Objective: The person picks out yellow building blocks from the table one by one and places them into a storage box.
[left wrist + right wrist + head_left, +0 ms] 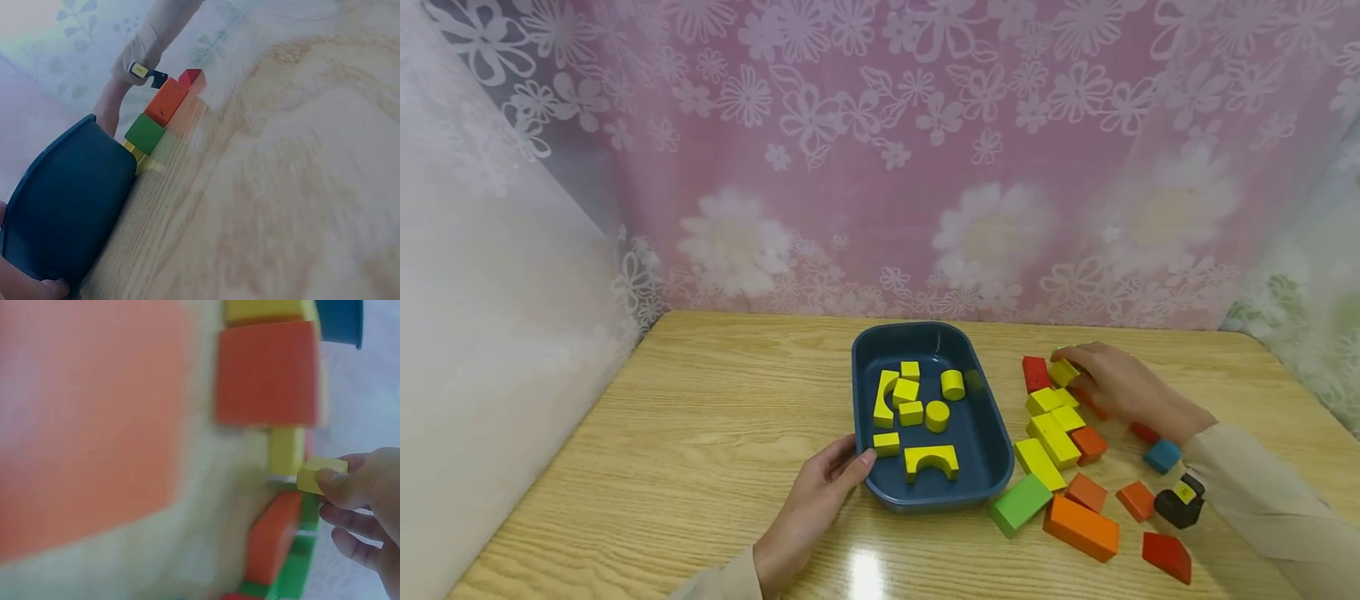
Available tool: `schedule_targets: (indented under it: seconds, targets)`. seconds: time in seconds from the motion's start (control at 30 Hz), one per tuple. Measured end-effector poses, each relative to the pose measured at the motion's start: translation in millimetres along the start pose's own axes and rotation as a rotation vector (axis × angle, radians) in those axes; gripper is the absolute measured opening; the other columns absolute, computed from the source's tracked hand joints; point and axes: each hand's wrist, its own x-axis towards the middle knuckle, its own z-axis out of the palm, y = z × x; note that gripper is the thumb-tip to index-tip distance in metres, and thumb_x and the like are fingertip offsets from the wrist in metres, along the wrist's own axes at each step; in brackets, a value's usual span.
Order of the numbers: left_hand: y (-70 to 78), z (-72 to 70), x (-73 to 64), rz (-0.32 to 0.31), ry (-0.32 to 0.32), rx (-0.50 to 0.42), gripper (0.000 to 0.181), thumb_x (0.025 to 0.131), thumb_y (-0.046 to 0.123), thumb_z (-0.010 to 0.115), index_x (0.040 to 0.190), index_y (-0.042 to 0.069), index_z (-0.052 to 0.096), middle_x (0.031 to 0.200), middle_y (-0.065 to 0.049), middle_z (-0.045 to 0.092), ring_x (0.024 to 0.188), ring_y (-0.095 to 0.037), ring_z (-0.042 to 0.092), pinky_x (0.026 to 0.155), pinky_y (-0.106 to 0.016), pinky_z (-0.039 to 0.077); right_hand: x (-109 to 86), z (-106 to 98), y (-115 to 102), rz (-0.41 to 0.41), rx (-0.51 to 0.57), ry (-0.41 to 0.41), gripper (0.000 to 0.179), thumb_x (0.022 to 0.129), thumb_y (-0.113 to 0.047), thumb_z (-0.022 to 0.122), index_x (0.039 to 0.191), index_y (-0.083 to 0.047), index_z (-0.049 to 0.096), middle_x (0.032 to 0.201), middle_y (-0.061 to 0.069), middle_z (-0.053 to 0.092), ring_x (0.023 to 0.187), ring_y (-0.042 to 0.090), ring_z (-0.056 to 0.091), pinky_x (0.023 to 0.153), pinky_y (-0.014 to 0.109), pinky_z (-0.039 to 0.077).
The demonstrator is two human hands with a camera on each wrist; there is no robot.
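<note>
The left hand [816,500] is grasping the blue tray [977,446] at its near left corner, the thumb lying over the rim; this hold is presumably steadying the tray against sliding on the wooden table [722,400]. The right hand [1120,385] is pinching a small yellow block [1063,372] between thumb and fingers, a grip apparently suiting so small a piece. That block is sitting right of the tray, at the far end of the loose pieces, near a red block [1036,374]; whether it is clearing its neighbours cannot be told.

Inside the tray, only yellow is showing: small cubes [912,413], cylinders [937,417] and two arches [932,461]. The mixed shapes are suggesting placement by colour, and the walls are seemingly containing them. Outside, a cluster of yellow blocks [1052,440] is lying beside the tray's right wall, conveniently near the right hand. A green block [1021,505], a long orange block [1081,527] and a blue block [1162,456] are resting around that cluster.
</note>
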Motion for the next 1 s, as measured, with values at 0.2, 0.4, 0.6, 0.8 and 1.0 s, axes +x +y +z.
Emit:
schedule_targets:
  seconds: [0.2,0.4,0.6,0.8,1.0]
  targets:
    - [-0.8,-0.4,0.6,-0.011,0.005,0.007,0.069,0.097,0.040,0.057,0.144,-0.007,0.036,0.145,-0.023,0.041,0.130,-0.031,0.046,0.106,-0.039,0.043,25.7,-11,-17,0.007,0.035,-0.002,0.042,0.080,0.008,0.072,0.120,0.000,0.060,0.109,0.017,0.066,0.094,0.034,0.063,0.079,0.049,0.057]
    - [-1.5,-0.9,1.5,-0.015,0.014,0.008,0.070,0.097,0.040,0.058,0.144,-0.006,0.037,0.144,-0.022,0.042,0.128,-0.030,0.047,0.106,-0.038,0.043,51.8,-14,-46,-0.049,0.090,0.025,0.043,0.081,0.009,0.071,0.121,-0.003,0.061,0.112,0.013,0.067,0.097,0.030,0.063,0.081,0.046,0.057]
    - [-1.2,-0.8,4.9,-0.020,0.011,-0.006,0.069,0.096,0.041,0.058,0.144,-0.005,0.037,0.145,-0.021,0.042,0.129,-0.029,0.046,0.106,-0.037,0.042,71.3,-12,-68,-0.102,0.103,0.051,0.040,0.084,0.002,0.071,0.122,-0.004,0.060,0.108,0.011,0.067,0.094,0.028,0.063,0.080,0.045,0.057]
    - [0.6,0.7,3.7,0.001,0.012,-0.002,0.069,0.097,0.040,0.057,0.144,-0.006,0.036,0.146,-0.023,0.041,0.130,-0.032,0.045,0.106,-0.038,0.042,84.3,-8,-75,-0.146,0.134,0.115,0.041,0.082,0.004,0.073,0.121,-0.003,0.061,0.109,0.010,0.067,0.092,0.026,0.063,0.081,0.044,0.057]
    - [-0.2,2.3,5.0,-0.002,0.019,-0.011,0.068,0.097,0.039,0.057,0.144,-0.006,0.036,0.146,-0.022,0.041,0.131,-0.031,0.045,0.107,-0.038,0.042,92.9,5,-79,-0.179,0.121,0.082,0.039,0.083,-0.005,0.076,0.119,-0.002,0.062,0.106,0.010,0.066,0.092,0.026,0.060,0.079,0.040,0.055]
